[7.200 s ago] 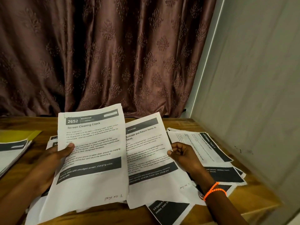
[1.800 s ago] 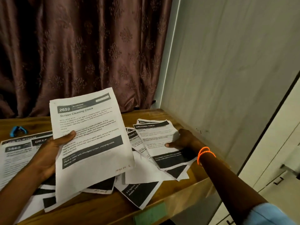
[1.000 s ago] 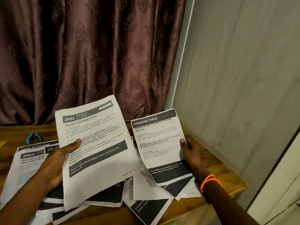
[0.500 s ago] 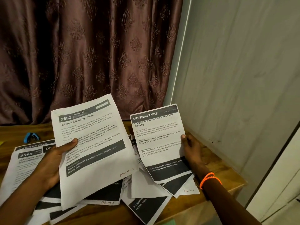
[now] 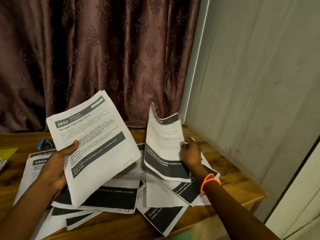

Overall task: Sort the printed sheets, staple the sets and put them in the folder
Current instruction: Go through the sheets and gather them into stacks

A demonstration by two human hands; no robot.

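Lying spread across the wooden tabletop (image 5: 230, 172) is a loose heap of printed sheets (image 5: 110, 196), many overlapping and showing black bands of text. Above this heap a small set of pages (image 5: 90, 144), headed "2652 Screen Cleaning Check", is held up and tilted by the left hand (image 5: 57, 167); the thumb is pressed on the front of the top page and the fingers are curled behind it, so the grip is closed on the set. A handwritten page number in red is seen near the lower right corner of that top page. To the right, a single sheet (image 5: 164, 144) is pinched at its right edge by the right hand (image 5: 190, 153), whose grip is closed on the paper. This sheet is lifted clear of the heap at its upper end and is bent and curled, its print blurred; whether its lower edge touches the sheets below cannot be told. An orange bracelet (image 5: 208, 181) is worn on the right wrist. A sheet numbered "3565" (image 5: 34, 167) is partly covered by the left forearm. A blue stapler (image 5: 45, 144) is seen near the back left of the tabletop, well apart from both hands, and a yellow folder (image 5: 7, 152) is cut off by the left edge. A patterned brown curtain (image 5: 103, 58) hangs behind, and a pale wall panel (image 5: 251, 75) stands on the right.
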